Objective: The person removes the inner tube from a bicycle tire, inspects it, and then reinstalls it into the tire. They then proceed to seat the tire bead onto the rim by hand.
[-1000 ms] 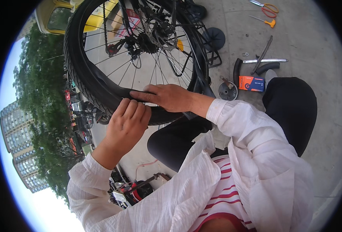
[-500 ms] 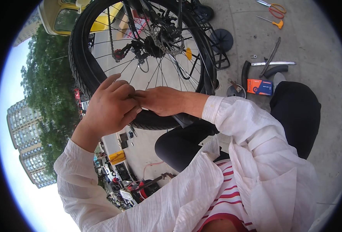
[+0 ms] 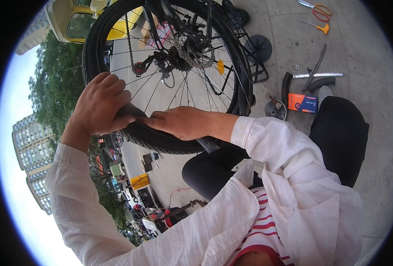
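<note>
A black bicycle wheel stands in front of me, with its treaded tyre [image 3: 161, 142], spokes, cassette and disc rotor [image 3: 196, 49]. My left hand [image 3: 101, 104] grips the tyre on its lower left, fingers curled over it and thumb pointing right. My right hand [image 3: 178, 122] is on the same tyre just to the right, with index finger and thumb pressed along its inner edge near my left thumb; its other fingers are bent and partly hidden. A loose black rubber piece [image 3: 207, 145] hangs below my right hand.
On the concrete at right lie scissors [image 3: 320, 11], an orange-handled tool [image 3: 323, 28], metal bars [image 3: 316, 75], curved black pieces [image 3: 286, 88], an orange-and-blue box [image 3: 302, 103] and a metal disc [image 3: 275, 109]. A yellow vehicle [image 3: 67, 22] is upper left; assorted gear [image 3: 138, 180] lies behind my left arm.
My left hand has moved left and up along the tyre, away from its place beside my right fingers. My right hand stays on the tyre, a little lower in the picture.
</note>
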Demonstrator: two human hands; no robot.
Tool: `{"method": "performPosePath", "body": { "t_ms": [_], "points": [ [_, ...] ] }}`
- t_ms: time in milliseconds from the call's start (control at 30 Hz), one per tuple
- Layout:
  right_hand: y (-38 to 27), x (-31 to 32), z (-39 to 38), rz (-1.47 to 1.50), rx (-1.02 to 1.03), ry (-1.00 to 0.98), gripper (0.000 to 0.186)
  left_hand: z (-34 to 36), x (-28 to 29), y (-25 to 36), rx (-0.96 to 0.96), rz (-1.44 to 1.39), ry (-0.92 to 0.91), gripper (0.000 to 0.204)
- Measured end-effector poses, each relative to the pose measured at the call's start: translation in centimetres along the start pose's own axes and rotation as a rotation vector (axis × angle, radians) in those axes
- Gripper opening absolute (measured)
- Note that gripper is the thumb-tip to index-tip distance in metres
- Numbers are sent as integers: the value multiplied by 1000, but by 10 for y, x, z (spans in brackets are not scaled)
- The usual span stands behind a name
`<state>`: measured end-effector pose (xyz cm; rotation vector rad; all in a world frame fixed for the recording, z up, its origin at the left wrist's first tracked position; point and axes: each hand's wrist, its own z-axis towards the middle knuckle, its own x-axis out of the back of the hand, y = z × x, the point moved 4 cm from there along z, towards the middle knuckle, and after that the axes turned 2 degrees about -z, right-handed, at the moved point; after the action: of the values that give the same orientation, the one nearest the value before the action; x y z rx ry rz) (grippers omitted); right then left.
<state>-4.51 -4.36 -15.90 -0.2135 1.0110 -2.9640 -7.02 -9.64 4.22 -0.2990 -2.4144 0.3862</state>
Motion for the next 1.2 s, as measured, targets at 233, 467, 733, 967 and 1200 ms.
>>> {"method": "performPosePath", "body": {
  "t_ms": [233,467,733,967,1200],
  "points": [
    [3,0,2,42,15,-14,66,15,2,1,56,-20,56,37],
    [6,5,6,63,37,62,67,22,0,-9,34,-10,13,37],
    [6,8,29,246,124,95,80,16,-9,-20,202,-24,-228,37],
    [8,17,45,572,-30,-1,65,20,-1,-32,243,-9,-21,26],
    [16,10,54,563,12,107,54,26,-9,-8,166,-148,-16,26]
  ]
}}
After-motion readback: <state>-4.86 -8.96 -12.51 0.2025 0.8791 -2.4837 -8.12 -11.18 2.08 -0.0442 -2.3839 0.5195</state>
